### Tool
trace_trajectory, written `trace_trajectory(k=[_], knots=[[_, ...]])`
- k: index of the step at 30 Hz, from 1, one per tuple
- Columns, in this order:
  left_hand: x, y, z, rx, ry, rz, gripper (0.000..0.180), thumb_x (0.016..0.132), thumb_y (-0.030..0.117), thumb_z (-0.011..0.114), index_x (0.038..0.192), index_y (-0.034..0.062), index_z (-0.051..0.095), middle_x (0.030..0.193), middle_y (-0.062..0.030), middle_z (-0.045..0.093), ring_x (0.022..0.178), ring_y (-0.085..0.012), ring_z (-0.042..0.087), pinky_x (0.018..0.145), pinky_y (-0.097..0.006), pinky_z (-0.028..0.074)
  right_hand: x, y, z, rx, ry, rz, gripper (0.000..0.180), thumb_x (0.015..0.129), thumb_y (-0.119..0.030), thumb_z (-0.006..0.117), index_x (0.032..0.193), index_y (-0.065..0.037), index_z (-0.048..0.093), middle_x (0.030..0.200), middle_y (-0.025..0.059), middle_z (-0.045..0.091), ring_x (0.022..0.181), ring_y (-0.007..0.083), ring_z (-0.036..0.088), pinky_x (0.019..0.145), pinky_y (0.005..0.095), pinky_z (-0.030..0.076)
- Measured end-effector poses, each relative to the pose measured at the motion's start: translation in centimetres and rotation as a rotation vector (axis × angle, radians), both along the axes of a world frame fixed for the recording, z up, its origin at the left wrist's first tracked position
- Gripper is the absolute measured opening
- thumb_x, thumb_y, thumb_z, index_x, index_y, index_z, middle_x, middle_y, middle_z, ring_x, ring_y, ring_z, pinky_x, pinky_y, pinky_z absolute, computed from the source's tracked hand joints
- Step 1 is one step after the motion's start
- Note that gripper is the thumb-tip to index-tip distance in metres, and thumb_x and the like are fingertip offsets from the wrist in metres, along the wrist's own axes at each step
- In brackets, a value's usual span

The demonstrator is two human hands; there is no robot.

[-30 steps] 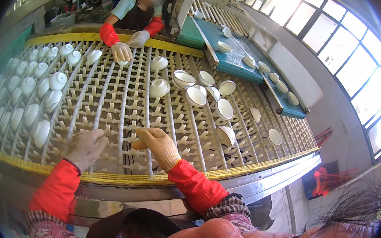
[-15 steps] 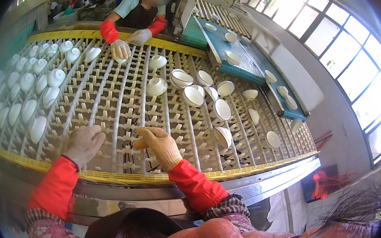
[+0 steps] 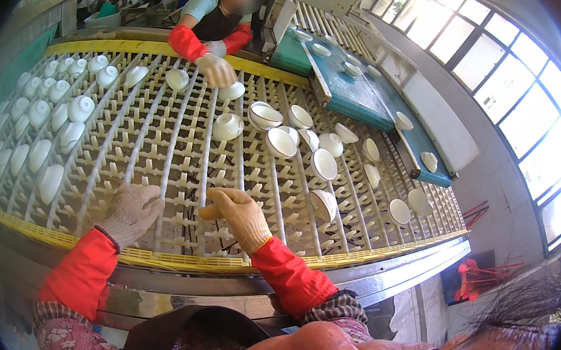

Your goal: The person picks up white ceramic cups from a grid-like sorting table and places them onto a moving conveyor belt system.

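Observation:
My left hand, in a tan knit glove, hovers over the near part of the slatted conveyor, its fingers loosely bent and nothing in them. To its right my right hand, gloved alike, hangs with curved fingers, thumb a little apart, also with nothing visible in it. The closest bowl to my left hand is a white bowl lying tilted. Beyond my right hand sits an upside-down bowl; farther right a bowl leans on its side. Several white bowls lie jumbled mid-conveyor.
Across the conveyor a co-worker's gloved hand touches a bowl. Upside-down bowls stand in rows at the left. A green belt carries bowls at the right. A yellow edge runs along my side.
Bowls on the conveyor have shifted slightly left. At the right, several bowls have changed position near the green belt. The co-worker's hand has moved right to another bowl. My hands have barely moved.

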State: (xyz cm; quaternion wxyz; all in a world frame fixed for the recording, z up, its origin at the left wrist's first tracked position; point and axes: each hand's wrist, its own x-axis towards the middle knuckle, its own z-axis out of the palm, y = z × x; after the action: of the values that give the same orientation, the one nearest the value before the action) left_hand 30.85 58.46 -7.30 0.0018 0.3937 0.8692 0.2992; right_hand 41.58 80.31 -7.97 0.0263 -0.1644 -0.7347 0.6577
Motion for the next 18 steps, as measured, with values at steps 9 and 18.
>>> trace_trajectory(k=[9, 18], knots=[[0.8, 1.3, -0.1, 0.083, 0.019, -0.006, 0.027, 0.087, 0.024, 0.058, 0.073, 0.0008, 0.055, 0.062, -0.0190, 0.053, 0.063, -0.0372, 0.057, 0.063, -0.046, 0.044, 0.2, 1.4, -1.8, -0.044, 0.045, -0.015, 0.044, 0.096, -0.037, 0.057, 0.119, -0.001, 0.068, 0.093, 0.0091, 0.076, 0.089, 0.0137, 0.069, 0.084, 0.0267, 0.050], [0.9, 1.9, -0.6, -0.018, 0.021, 0.070, 0.026, 0.087, 0.027, 0.057, 0.081, 0.0017, 0.060, 0.070, -0.0190, 0.057, 0.073, -0.0376, 0.060, 0.068, -0.048, 0.046, 0.3, 6.8, -2.0, 0.430, 0.218, -0.231, 0.032, 0.096, -0.025, 0.062, 0.117, -0.001, 0.068, 0.100, 0.0140, 0.074, 0.090, 0.0194, 0.072, 0.083, 0.0299, 0.055]])
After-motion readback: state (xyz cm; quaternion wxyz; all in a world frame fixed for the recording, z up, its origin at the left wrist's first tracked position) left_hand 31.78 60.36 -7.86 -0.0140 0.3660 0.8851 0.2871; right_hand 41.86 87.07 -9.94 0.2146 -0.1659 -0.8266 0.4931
